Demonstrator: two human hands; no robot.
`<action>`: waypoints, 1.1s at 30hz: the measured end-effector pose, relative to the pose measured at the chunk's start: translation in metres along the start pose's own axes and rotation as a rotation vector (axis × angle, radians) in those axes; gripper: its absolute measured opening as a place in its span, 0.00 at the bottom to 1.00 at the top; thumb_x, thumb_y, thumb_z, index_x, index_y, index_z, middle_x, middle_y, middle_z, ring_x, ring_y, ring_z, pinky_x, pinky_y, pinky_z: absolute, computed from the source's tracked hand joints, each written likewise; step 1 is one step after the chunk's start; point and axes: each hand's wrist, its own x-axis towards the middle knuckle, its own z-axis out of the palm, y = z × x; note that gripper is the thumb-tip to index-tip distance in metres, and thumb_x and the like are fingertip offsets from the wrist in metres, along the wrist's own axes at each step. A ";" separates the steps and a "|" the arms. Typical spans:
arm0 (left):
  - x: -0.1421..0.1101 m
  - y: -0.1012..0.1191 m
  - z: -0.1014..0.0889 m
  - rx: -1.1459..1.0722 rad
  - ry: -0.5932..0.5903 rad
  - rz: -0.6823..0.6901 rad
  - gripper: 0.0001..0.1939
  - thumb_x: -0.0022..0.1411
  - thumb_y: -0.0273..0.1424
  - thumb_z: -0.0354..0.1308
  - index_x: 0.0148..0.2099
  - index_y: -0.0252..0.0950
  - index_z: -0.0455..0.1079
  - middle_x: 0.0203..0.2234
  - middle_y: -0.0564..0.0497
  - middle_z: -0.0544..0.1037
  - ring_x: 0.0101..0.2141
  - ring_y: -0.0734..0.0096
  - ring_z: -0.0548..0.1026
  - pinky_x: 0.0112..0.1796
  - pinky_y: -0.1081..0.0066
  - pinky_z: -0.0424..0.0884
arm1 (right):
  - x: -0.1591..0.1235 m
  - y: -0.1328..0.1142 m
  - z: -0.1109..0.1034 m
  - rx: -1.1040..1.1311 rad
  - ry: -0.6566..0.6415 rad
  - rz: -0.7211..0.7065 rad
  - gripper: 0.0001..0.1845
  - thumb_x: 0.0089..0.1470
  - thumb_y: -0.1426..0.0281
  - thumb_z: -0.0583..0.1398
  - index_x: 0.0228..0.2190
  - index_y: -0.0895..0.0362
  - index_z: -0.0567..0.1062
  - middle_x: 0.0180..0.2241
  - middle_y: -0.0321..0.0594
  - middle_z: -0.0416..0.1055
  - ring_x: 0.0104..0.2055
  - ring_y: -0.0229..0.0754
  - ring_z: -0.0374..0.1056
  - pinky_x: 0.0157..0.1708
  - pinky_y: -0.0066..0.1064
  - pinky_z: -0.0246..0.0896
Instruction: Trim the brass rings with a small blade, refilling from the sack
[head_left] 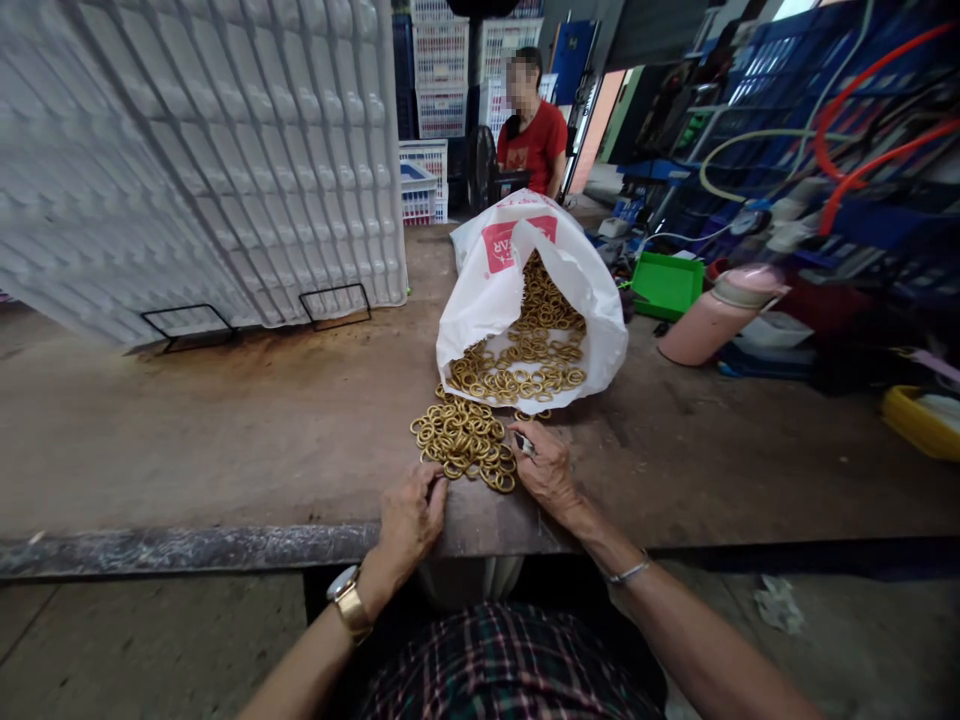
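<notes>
A pile of brass-coloured rings lies on the wooden table in front of an open white sack. Many more such rings fill the sack's mouth. At the near left edge of the pile, my left hand is closed, its thumb and fingers together; whatever they pinch is hidden. My right hand is at the pile's right side, closed on a small black-and-white object too small to name. Its fingertips are right by the rings.
White ribbed panels stand on the left in black wire stands. To the right are a green tray, a pink bottle and a yellow bin. A person in a red shirt is beyond the table.
</notes>
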 end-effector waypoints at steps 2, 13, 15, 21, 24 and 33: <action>0.005 0.004 0.002 0.082 -0.034 -0.020 0.09 0.61 0.29 0.48 0.42 0.36 0.68 0.33 0.46 0.74 0.35 0.65 0.72 0.37 0.66 0.68 | -0.009 -0.008 -0.004 0.023 0.008 0.028 0.10 0.51 0.74 0.51 0.32 0.57 0.72 0.29 0.40 0.72 0.32 0.39 0.68 0.34 0.29 0.61; 0.011 0.010 -0.007 0.165 -0.196 -0.059 0.07 0.60 0.27 0.49 0.37 0.38 0.68 0.34 0.47 0.70 0.33 0.67 0.71 0.33 0.69 0.66 | -0.041 -0.056 -0.008 -0.183 -0.480 -0.115 0.21 0.42 0.78 0.52 0.40 0.56 0.72 0.31 0.41 0.73 0.31 0.41 0.67 0.31 0.29 0.58; 0.009 0.009 -0.009 0.149 -0.196 -0.043 0.07 0.59 0.26 0.48 0.37 0.38 0.67 0.35 0.47 0.69 0.34 0.66 0.70 0.34 0.69 0.66 | -0.036 -0.058 -0.005 -0.231 -0.497 -0.060 0.25 0.42 0.78 0.51 0.45 0.56 0.70 0.33 0.42 0.73 0.32 0.41 0.67 0.32 0.29 0.58; -0.009 -0.005 -0.015 0.181 -0.110 0.064 0.04 0.58 0.25 0.49 0.35 0.37 0.64 0.32 0.48 0.70 0.35 0.63 0.68 0.36 0.64 0.64 | -0.035 -0.055 0.000 -0.202 -0.468 0.015 0.27 0.42 0.78 0.51 0.46 0.56 0.69 0.39 0.42 0.74 0.36 0.43 0.69 0.36 0.31 0.60; -0.017 -0.009 -0.014 0.191 -0.043 0.091 0.04 0.59 0.25 0.49 0.35 0.37 0.64 0.32 0.48 0.71 0.36 0.63 0.67 0.38 0.62 0.64 | -0.037 -0.055 0.001 -0.095 -0.422 0.006 0.25 0.42 0.79 0.51 0.44 0.55 0.70 0.41 0.42 0.74 0.39 0.43 0.69 0.39 0.31 0.61; -0.021 -0.009 -0.013 0.005 0.135 0.085 0.05 0.58 0.23 0.49 0.34 0.37 0.63 0.32 0.48 0.68 0.36 0.66 0.68 0.38 0.66 0.68 | -0.026 -0.088 0.025 0.274 -0.446 0.155 0.14 0.52 0.72 0.53 0.42 0.54 0.70 0.36 0.40 0.75 0.36 0.39 0.70 0.36 0.29 0.64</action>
